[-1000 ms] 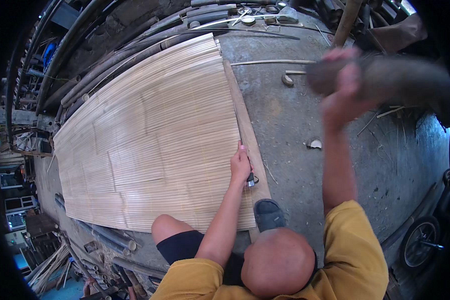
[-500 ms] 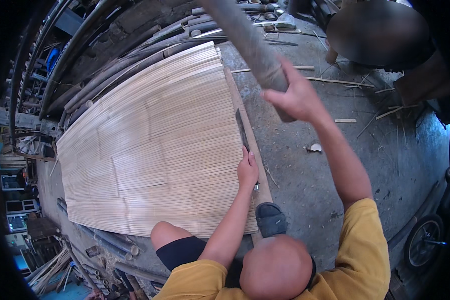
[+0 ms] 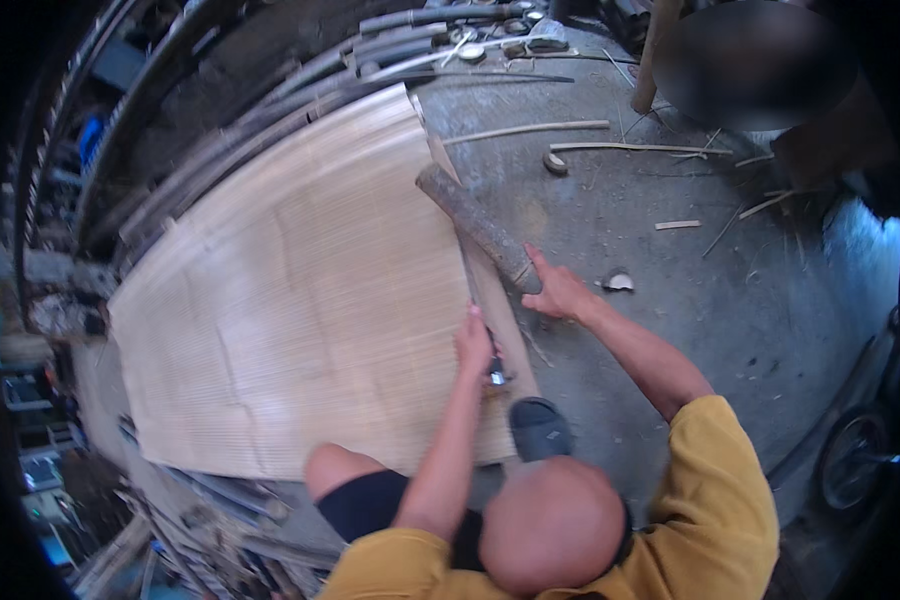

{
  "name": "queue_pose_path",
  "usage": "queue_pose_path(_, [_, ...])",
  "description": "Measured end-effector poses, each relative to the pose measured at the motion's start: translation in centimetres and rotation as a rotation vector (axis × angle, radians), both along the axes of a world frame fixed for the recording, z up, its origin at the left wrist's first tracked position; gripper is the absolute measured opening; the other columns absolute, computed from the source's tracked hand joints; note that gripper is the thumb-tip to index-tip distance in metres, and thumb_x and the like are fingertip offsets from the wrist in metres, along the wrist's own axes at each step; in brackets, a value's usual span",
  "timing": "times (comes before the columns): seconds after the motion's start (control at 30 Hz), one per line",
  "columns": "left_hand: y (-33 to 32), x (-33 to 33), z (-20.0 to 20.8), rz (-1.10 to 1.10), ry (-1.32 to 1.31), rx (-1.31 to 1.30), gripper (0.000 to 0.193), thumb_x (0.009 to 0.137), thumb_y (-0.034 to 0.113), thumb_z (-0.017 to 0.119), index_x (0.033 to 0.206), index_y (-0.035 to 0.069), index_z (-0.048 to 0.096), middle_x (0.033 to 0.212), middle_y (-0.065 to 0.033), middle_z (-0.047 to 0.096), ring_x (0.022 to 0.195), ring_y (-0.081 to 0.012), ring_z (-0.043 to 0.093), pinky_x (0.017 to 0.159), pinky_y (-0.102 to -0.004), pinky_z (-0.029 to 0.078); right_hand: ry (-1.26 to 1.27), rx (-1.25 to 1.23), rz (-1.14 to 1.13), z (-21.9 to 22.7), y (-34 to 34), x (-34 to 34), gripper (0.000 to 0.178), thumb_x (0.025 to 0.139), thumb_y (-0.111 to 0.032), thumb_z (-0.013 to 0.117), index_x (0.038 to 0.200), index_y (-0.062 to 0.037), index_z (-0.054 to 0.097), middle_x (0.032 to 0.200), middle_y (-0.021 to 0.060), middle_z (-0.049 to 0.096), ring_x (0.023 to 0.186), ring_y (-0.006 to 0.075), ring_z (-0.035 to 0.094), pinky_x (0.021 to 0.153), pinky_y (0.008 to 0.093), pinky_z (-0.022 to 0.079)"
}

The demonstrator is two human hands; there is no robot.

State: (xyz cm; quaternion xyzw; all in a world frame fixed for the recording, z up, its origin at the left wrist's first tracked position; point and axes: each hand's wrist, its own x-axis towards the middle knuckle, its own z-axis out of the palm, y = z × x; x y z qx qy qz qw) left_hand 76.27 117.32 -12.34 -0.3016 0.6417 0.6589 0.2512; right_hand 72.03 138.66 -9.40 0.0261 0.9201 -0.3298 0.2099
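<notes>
A wide mat of thin pale slats (image 3: 280, 290), apparently bamboo, lies on the floor in front of me and to my left. My left hand (image 3: 474, 342) is wrapped round the handle of a long knife (image 3: 472, 288), at the mat's right edge. The dark, narrow blade points away from me along that edge, above a wooden board (image 3: 510, 335). In my right hand (image 3: 562, 291) is the near end of a thick wooden club (image 3: 478, 225). It slants forward and left across the blade's far part; whether they touch I cannot tell.
Dark bamboo poles (image 3: 250, 150) lie beyond the mat. Loose pale strips (image 3: 640, 148) and a small white piece (image 3: 618, 283) are scattered on the concrete to the right. A wheel (image 3: 858, 460) stands at the far right. My sandalled foot (image 3: 540, 428) rests beside the board.
The club has swung down from high in front to the mat's right edge, with my right hand moving down along with it. My left hand and the knife have shifted slightly toward me.
</notes>
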Motion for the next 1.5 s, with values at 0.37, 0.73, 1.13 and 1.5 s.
queue_pose_path(0.37, [-2.3,1.8,-5.1,-0.155,0.368,-0.338,0.049,0.108,0.044,0.045,0.144,0.013,0.057,0.067,-0.0018,0.052,0.05,-0.0116,0.053,0.047,-0.0291,0.047,0.868,-0.394,-0.079,24.4,-1.0,-7.7,0.092,0.075,-0.033,0.076,0.156,-0.0127,0.037,0.133,0.0228,0.064,0.116,0.0353,0.066,0.102,0.0435,0.052])
queue_pose_path(0.73, [-0.8,2.6,-0.8,-0.084,0.156,-0.08,0.055,0.109,0.042,0.043,0.156,0.014,0.042,0.062,0.0021,0.045,0.048,-0.0101,0.049,0.044,-0.0293,0.045,1.013,-0.155,-0.13,10.5,2.3,-2.0,0.085,0.082,-0.035,0.073,0.154,-0.0219,0.032,0.135,0.0218,0.059,0.119,0.0398,0.06,0.102,0.0466,0.049])
queue_pose_path(1.13, [0.2,3.8,-4.2,-0.284,0.555,-0.632,0.055,0.109,0.041,0.042,0.156,0.013,0.041,0.074,-0.0212,0.066,0.068,-0.0304,0.068,0.066,-0.0444,0.052,0.313,-0.515,-0.187,10.8,-1.4,1.0,0.105,0.074,-0.035,0.082,0.161,-0.0083,0.029,0.157,0.0247,0.042,0.145,0.0337,0.042,0.12,0.0398,0.03])
queue_pose_path(1.5, [-0.6,5.4,0.8,-0.043,0.14,-0.053,0.055,0.11,0.039,0.042,0.159,0.015,0.036,0.062,0.0007,0.043,0.048,-0.009,0.049,0.042,-0.0288,0.043,1.268,-0.952,-0.241,27.6,3.0,-1.4,0.052,0.085,-0.01,0.076,0.131,-0.0012,0.053,0.127,0.0178,0.062,0.108,0.0276,0.068,0.089,0.0384,0.057])
